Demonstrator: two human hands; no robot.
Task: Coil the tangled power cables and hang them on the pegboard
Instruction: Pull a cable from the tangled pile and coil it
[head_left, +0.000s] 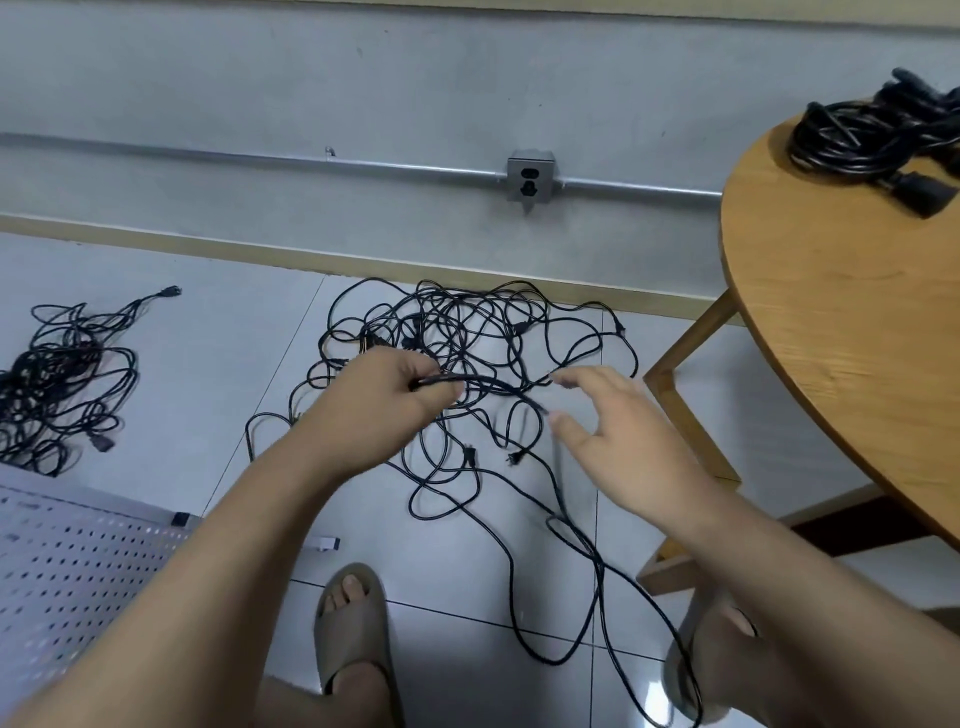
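A tangle of black power cables (462, 332) lies on the tiled floor in front of me, near the wall. My left hand (384, 400) grips one black cable (488, 383) lifted out of the tangle. That cable arcs to the right and runs between the thumb and fingers of my right hand (618, 436), whose fingers are spread and relaxed; it then drops toward my feet. The white perforated pegboard (67, 566) lies at the lower left.
A second heap of black cables (57, 374) lies on the floor at the left. Coiled cables (878, 135) rest on a round wooden table (841, 322) at the right. A metal wall socket (530, 179) sits on a conduit. My sandalled feet (353, 629) stand below.
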